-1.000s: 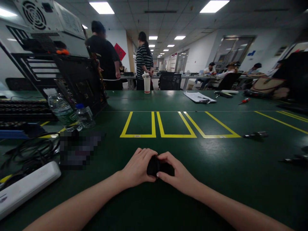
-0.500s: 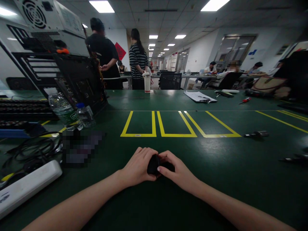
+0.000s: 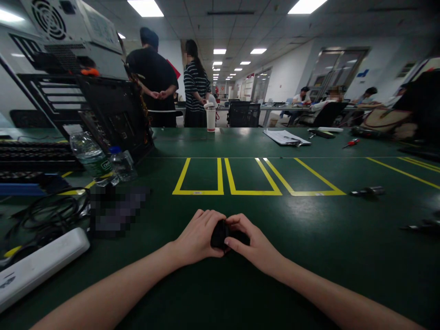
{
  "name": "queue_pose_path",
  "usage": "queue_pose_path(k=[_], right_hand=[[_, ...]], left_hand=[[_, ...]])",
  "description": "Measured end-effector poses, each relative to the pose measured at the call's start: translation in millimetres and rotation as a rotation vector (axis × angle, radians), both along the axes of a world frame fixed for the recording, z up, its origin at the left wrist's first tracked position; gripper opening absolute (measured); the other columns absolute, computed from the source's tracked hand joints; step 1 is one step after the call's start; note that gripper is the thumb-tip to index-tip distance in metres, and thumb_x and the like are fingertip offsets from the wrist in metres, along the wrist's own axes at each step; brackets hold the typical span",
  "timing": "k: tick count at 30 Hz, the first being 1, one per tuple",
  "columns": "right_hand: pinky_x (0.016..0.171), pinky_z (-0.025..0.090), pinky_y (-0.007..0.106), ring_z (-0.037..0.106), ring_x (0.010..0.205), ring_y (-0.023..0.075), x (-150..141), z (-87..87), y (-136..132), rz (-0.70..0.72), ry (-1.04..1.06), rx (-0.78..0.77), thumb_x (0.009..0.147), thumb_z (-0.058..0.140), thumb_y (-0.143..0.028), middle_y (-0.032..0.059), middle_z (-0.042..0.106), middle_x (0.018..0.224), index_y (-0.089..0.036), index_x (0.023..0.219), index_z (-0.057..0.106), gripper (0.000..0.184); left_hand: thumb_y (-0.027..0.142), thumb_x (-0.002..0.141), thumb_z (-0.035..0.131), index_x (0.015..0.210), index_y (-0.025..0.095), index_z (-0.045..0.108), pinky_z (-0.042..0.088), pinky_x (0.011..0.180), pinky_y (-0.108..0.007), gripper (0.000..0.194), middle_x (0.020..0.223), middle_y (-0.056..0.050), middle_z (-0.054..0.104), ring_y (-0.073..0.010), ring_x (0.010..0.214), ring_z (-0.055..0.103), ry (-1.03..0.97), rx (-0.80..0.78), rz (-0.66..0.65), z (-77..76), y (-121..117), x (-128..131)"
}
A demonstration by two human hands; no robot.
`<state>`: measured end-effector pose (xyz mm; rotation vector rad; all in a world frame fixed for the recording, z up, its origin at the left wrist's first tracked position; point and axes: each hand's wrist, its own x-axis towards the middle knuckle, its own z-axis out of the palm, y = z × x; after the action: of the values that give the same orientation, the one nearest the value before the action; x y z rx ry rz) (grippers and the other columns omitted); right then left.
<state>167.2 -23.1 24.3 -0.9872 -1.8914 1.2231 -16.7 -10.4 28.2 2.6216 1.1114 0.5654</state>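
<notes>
Both hands meet at the near middle of the green table (image 3: pixel 192 293), around a small dark object (image 3: pixel 218 236). It is black and blocky, and its kind cannot be made out. My left hand (image 3: pixel 199 236) is wrapped over its left side, with the thumb below and the fingers above. My right hand (image 3: pixel 256 243) grips the right side between thumb and fingers. The fingers cover much of the object. Beyond the hands, yellow tape outlines (image 3: pixel 197 193) mark the tabletop.
At left stand a computer chassis (image 3: pixel 113 123), a water bottle (image 3: pixel 91 156), black cables (image 3: pixel 48 211) and a white power strip (image 3: pixel 44 266). A tumbler (image 3: pixel 211 119) and a clipboard (image 3: pixel 285 137) lie farther back. Dark tools (image 3: pixel 367 191) rest at right. Two people stand beyond the table.
My hands and the dark object keep nearly the same pose. In the background, the person in black has shifted slightly to the right, hands now together behind the back.
</notes>
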Motion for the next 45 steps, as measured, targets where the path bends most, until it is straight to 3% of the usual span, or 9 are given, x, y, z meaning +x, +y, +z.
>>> queue_pose_path(k=[5, 11, 17, 22, 31, 37, 45], right_hand=[[0.083, 0.044, 0.037, 0.052, 0.093, 0.0179, 1, 1.3, -1, 0.015, -0.050, -0.005, 0.078, 0.053, -0.024, 0.0034, 0.052, 0.099, -0.020, 0.100, 0.047, 0.023], [0.084, 0.043, 0.034, 0.048, 0.097, 0.0174, 3, -3.4, -4, 0.005, -0.066, 0.155, 0.073, 0.057, -0.016, 0.0027, 0.047, 0.105, -0.023, 0.101, 0.045, 0.031], [0.080, 0.045, 0.033, 0.051, 0.092, 0.0166, 1, -3.1, -2, -0.005, -0.037, 0.075, 0.077, 0.054, -0.020, 0.0016, 0.050, 0.099, -0.023, 0.097, 0.046, 0.021], [0.084, 0.044, 0.035, 0.051, 0.096, 0.0178, 1, -0.6, -1, -0.012, -0.062, 0.020, 0.078, 0.054, -0.022, 0.0031, 0.050, 0.103, -0.022, 0.105, 0.044, 0.029], [0.085, 0.042, 0.034, 0.048, 0.097, 0.0172, 2, -4.3, -3, 0.016, -0.069, 0.174, 0.074, 0.057, -0.015, 0.0031, 0.046, 0.106, -0.022, 0.102, 0.044, 0.032], [0.084, 0.043, 0.034, 0.049, 0.096, 0.0167, 2, -5.6, -2, -0.011, -0.050, 0.118, 0.077, 0.055, -0.019, 0.0021, 0.048, 0.104, -0.022, 0.098, 0.046, 0.023], [0.083, 0.043, 0.036, 0.050, 0.095, 0.0178, 1, -3.1, -2, 0.012, -0.082, 0.057, 0.077, 0.054, -0.021, 0.0039, 0.050, 0.102, -0.020, 0.104, 0.044, 0.028]], left_hand=[[0.031, 0.065, 0.066, 0.109, 0.021, 0.039, 0.035, 0.080, -0.034, 0.053, 0.106, -0.004, 0.052, -0.0207, 0.094, 0.049, -0.008, -0.014, -0.011, 2.6, -1, -1], [0.030, 0.064, 0.067, 0.110, 0.020, 0.039, 0.036, 0.078, -0.034, 0.055, 0.106, -0.005, 0.052, -0.0213, 0.093, 0.050, 0.014, -0.040, -0.012, 11.8, -3, -1], [0.029, 0.062, 0.068, 0.107, 0.020, 0.041, 0.035, 0.078, -0.033, 0.054, 0.103, -0.004, 0.053, -0.0208, 0.091, 0.050, -0.014, -0.029, 0.001, 5.5, -1, -1], [0.030, 0.067, 0.065, 0.110, 0.020, 0.040, 0.035, 0.081, -0.034, 0.051, 0.106, -0.005, 0.051, -0.0206, 0.094, 0.049, 0.001, -0.047, -0.022, 9.0, -2, -1], [0.028, 0.060, 0.070, 0.109, 0.020, 0.039, 0.034, 0.079, -0.034, 0.059, 0.105, -0.004, 0.052, -0.0214, 0.092, 0.049, -0.021, -0.004, -0.007, -2.8, 2, -1], [0.029, 0.065, 0.066, 0.108, 0.019, 0.040, 0.035, 0.078, -0.033, 0.052, 0.104, -0.004, 0.052, -0.0206, 0.091, 0.049, -0.016, -0.019, -0.020, 4.1, 0, -1], [0.030, 0.065, 0.066, 0.110, 0.020, 0.039, 0.035, 0.079, -0.033, 0.053, 0.106, -0.004, 0.052, -0.0209, 0.094, 0.050, 0.001, -0.030, -0.018, 7.8, -2, -1]])
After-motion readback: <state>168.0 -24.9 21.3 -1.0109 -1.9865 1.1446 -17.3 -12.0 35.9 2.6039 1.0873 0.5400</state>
